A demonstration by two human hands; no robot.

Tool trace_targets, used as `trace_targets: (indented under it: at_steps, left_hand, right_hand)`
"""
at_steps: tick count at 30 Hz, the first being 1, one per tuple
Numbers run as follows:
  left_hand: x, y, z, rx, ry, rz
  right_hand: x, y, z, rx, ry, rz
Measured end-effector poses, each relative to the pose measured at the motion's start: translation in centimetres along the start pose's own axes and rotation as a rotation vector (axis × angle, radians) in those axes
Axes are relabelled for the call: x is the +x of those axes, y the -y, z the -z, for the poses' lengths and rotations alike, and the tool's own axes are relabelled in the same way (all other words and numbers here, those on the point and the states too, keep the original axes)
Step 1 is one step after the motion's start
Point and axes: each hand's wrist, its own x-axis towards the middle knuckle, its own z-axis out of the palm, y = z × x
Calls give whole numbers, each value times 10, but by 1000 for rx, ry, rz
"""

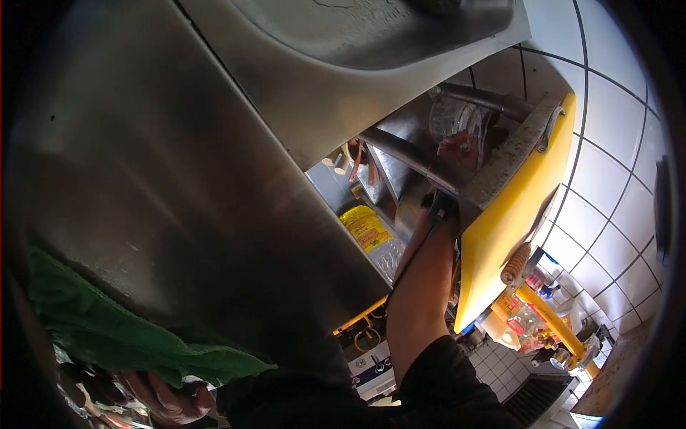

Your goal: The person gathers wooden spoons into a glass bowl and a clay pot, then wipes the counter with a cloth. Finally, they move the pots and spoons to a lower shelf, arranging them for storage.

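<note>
My right hand (464, 149) is in the gap beside the metal surface (164, 164), past a metal bar (418, 163) that partly covers it. It is next to a clear plastic container (450, 114) on the far side of the bar (dim in there, so I cannot tell whether my fingers are spread or pinching it). A black band (440, 207) sits at my wrist. A clear bottle (373, 234) with a yellow label lies left of my forearm, and to its right stands a yellow board (507, 214) with a ribbed-handled knife (516, 263) against it.

My left hand (168, 400) is at the near left, fingers curled close together beside a green cloth (136, 322); what it holds, I cannot tell.
</note>
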Motion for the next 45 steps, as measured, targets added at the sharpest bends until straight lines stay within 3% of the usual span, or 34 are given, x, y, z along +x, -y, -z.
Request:
trace_targets:
  at_steps: [2,5,7,10,12,15,21,23,25,26,28,30,31,40,41,45]
  left_hand:
    - [21,72,-71,-240,-99,-5]
    - [38,16,-49,-297,-118,79]
    - [39,13,-48,-312,-124,108]
    - [37,40,-64,-209,-266,-35]
    - [35,52,-65,-479,-225,96]
    - [37,50,-59,-393,-163,256]
    - [33,20,-69,-712,-464,138]
    - [35,4,-60,-670,-426,98]
    - [17,-24,-15,-505,-306,41]
    - [-8,-55,34,-187,-189,14]
    - [-81,-215,190,1236,74,-316]
    - [-165,-388,352,1882,302,-461]
    - [-193,-434,399,2013,357,-459]
    - [-198,-430,400,2072,294,-502]
    - [-185,-427,388,1996,284,-597]
    - [-196,-426,397,2045,307,-551]
  right_hand:
    - [10,0,-2,6,-2,-2]
    - [22,-2,-2,10,-13,-5]
    - [26,-3,-2,11,-23,-12]
    - [28,-3,-1,5,-34,-8]
    - [31,-3,-2,6,-38,-10]
    - [33,-5,-4,12,-46,-13]
    - [32,-9,-3,10,-52,-19]
    - [33,-11,-3,13,-54,-19]
    - [32,-14,-3,16,-57,-22]
    - [30,-14,-3,14,-60,-26]
    - [30,-17,1,11,-66,-28]
    - [28,-18,1,5,-73,-30]
    - [26,-20,1,2,-74,-32]
    - [20,-32,5,-22,-82,-60]
    - [23,-32,6,-25,-76,-56]
    - [34,-33,9,-24,-70,-58]
